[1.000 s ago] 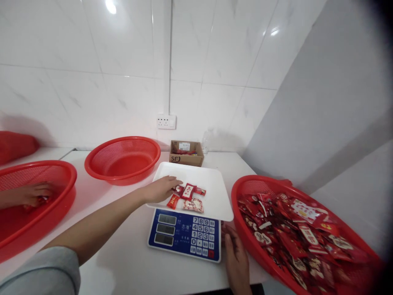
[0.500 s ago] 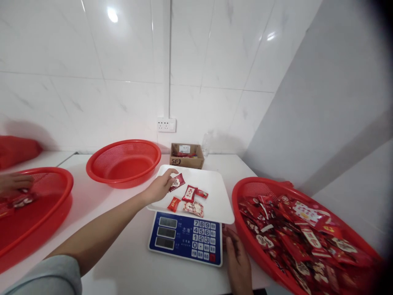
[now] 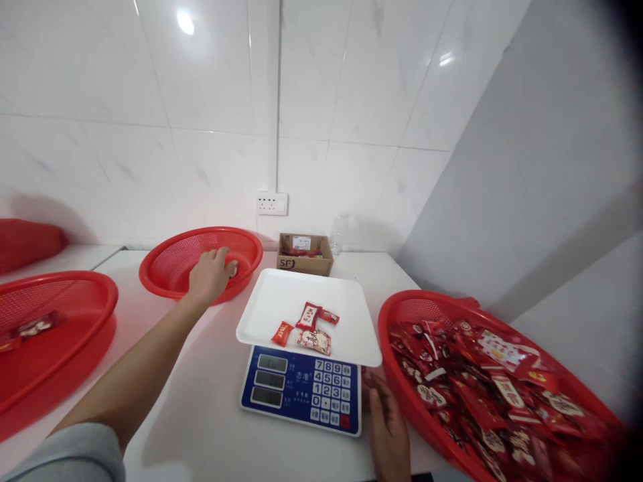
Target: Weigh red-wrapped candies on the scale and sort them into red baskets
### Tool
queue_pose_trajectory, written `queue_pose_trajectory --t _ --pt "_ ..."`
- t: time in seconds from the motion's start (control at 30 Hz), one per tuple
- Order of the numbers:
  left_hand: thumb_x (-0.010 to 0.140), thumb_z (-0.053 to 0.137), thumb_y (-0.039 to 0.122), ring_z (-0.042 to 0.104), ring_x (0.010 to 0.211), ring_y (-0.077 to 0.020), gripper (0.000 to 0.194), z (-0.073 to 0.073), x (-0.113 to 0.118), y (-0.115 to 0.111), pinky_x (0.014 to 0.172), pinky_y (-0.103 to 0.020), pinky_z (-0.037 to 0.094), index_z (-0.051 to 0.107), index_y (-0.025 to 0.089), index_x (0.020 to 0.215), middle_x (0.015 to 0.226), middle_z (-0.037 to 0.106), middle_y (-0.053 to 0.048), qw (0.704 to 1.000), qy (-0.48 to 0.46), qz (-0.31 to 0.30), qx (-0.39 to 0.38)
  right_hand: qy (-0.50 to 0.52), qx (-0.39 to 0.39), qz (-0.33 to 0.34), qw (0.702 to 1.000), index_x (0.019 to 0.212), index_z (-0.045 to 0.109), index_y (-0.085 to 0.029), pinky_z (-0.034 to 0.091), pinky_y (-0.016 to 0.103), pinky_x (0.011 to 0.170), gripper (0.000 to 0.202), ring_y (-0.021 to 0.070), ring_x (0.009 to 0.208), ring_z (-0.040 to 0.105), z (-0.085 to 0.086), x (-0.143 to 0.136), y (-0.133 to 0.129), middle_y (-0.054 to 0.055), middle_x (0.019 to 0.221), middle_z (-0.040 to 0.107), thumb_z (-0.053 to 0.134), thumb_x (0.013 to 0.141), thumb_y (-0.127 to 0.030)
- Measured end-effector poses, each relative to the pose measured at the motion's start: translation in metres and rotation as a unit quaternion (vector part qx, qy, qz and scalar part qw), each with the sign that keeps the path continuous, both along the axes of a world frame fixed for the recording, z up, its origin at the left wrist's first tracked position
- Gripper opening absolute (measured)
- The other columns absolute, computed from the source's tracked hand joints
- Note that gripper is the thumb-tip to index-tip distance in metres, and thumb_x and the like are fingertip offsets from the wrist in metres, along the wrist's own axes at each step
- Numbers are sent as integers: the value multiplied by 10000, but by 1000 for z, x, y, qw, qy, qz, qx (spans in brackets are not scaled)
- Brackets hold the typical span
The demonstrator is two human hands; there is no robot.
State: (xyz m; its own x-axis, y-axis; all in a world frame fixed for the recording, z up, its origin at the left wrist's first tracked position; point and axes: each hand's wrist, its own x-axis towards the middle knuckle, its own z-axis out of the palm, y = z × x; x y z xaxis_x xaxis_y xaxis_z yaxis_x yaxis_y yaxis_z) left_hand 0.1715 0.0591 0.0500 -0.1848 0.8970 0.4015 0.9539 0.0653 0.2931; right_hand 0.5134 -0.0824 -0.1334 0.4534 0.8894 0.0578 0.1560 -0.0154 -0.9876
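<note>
- Four packets [image 3: 309, 315] on tray [image 3: 268, 301].
- Tray's ten o'clock: left hand [image 3: 208, 274], basket [image 3: 171, 264]; packet [image 3: 234, 269] near, grip unclear; low release best.
- Five o'clock: right hand [image 3: 389, 428], grip unclear.

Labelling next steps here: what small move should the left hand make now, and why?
Probably let the packet go: the left hand reaches over the far red basket, with the packet at its fingertips, inside the basket's rim.

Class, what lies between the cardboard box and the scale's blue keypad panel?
The white tray, bearing four wrapped packets, as the head view shows.
</note>
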Motion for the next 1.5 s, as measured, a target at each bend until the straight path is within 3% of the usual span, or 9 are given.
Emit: queue_pose_trajectory --t 0.13,0.23,0.33,0.63,0.83,0.93,1.03,1.23,1.5 --pt "860 443 393 527 1002 -263 289 -15 25 -18 771 -340 433 568 192 1025 1058 588 -101 993 36 -104 -46 -4 1 -7 1000 1074 582 -174 385 419 942 535 277 1076 545 2 -1 -1 116 1150 611 514 742 -588" --pt "865 426 456 573 894 -211 342 -26 56 -38 727 -299 444 546 219 1080 950 616 -57 959 23 -242 -144 -9 4 -6 1000 1072 583 -171 406 395 917 521 268 1067 551 4 -1 -1 114 1154 610 513 748 -574" --pt "849 463 419 558 953 -232 338 -30 79 -51 753 -313 438 545 204 1097 1000 605 -74 933 58 -303 -187 -14 1 -6 1000 1060 586 -167 409 385 911 524 267 1063 554 7 -2 -1 115 1145 614 509 744 -577" --pt "818 440 178 588 846 -184 228 -33 82 -47 766 -296 451 561 213 1008 1008 543 -55 935 -3 -328 -134 -6 0 -9 1000 1080 575 -174 369 400 955 527 267 1101 527 10 -3 -3 106 1170 599 511 748 -579" --pt "858 414 246 550 924 -251 238 -9 30 -9 772 -356 451 578 170 1013 1076 521 -121 993 21 -119 5 -5 4 -6 1000 1060 577 -175 372 402 943 515 267 1080 535 9 -2 -2 112 1156 605 509 747 -579" --pt "856 440 305 469 1063 -331 280 -4 15 4 858 -446 404 583 139 1030 1164 489 -169 995 25 -96 6 -10 4 -6 1000 1054 573 -166 372 399 938 524 270 1092 525 10 -3 -2 119 1152 603 501 744 -582" --pt "867 450 371 470 1086 -293 309 -12 31 2 915 -409 383 588 159 1044 1142 544 -128 984 23 -174 -33 -10 5 -6 1000 1050 570 -164 384 391 927 536 267 1085 531 11 -4 -2 118 1138 609 496 738 -593" --pt "865 457 448 546 988 -225 371 -35 108 -19 804 -311 446 538 205 1133 1024 599 -74 933 33 -335 -124 -9 -3 -11 1000 1063 571 -160 367 413 948 569 273 1085 533 10 -3 -1 125 1146 605 505 724 -612" --pt "742 551 216 578 889 -238 364 -39 135 -13 709 -308 455 535 207 1106 992 566 -81 920 71 -357 -149 2 -1 -15 1000 1046 588 -169 401 396 919 555 270 1060 555 11 -5 -3 114 1121 625 511 723 -613"
